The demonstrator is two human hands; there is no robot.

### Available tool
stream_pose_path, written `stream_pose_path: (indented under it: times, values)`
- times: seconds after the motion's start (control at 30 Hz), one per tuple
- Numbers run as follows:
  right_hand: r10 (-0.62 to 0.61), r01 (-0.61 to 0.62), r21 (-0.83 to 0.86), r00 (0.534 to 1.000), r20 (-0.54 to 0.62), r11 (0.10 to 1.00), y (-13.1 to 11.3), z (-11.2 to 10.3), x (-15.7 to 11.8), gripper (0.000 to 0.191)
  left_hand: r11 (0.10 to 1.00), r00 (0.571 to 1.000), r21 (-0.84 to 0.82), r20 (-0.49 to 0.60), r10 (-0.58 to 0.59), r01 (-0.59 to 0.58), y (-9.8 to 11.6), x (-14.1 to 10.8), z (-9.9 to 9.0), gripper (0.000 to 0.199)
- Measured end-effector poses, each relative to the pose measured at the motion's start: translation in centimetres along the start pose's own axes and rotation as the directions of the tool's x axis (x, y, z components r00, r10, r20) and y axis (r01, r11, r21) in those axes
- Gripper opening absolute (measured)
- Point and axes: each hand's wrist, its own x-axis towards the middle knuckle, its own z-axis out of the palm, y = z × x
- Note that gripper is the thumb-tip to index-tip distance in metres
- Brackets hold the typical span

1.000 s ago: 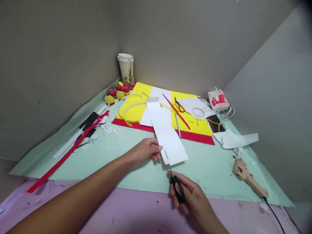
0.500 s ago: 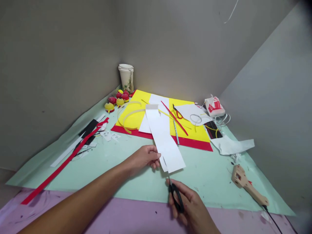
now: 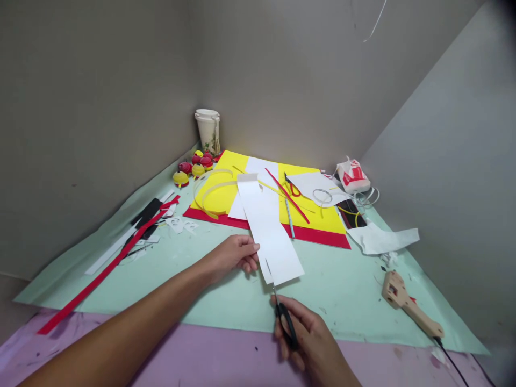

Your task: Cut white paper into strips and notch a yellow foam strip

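Note:
A long strip of white paper (image 3: 274,236) slants across the middle of the view, its far end curled over. My left hand (image 3: 237,253) pinches its left edge between thumb and fingers. In my right hand (image 3: 306,333) is a pair of scissors with black handles (image 3: 287,327), fingers wrapped round the loops. The scissor blades meet the near edge of the strip, close to its left corner. A short slit runs up the paper from there. Beneath the far part of the strip lie yellow (image 3: 215,193), white and red sheets.
At right lies a beige glue gun (image 3: 411,306) with a black cord. Red strips (image 3: 108,266) and paper scraps are at left. Red and yellow lantern-like balls (image 3: 181,178) sit near a white cup (image 3: 208,131). Red-handled pliers (image 3: 294,188) and a pencil (image 3: 289,217) rest on the sheets.
Both hands, the paper and the scissors have shifted slightly left in view. The left hand sits a little higher, and the slit still shows at the near edge.

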Motion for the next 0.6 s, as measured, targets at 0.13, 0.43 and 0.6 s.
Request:
stream_pose_path:
  times: [0.13,0.43,0.6]
  values:
    - [-0.004,0.004,-0.002,1.000,-0.002,1.000,-0.14,-0.06,0.05,0.054,1.000,1.000,0.002,-0.007,-0.003,0.003,0.00,-0.06,0.10,0.024]
    - [0.018,-0.019,-0.016,1.000,-0.020,1.000,-0.07,0.04,-0.03,0.053,0.999,1.000,0.041,0.010,0.001,-0.001,-0.15,0.03,-0.02,0.024]
    - [0.004,-0.004,-0.003,1.000,-0.021,1.000,-0.06,0.11,-0.04,0.053,0.998,1.000,0.055,0.020,0.010,-0.011,-0.27,0.06,-0.11,0.025]
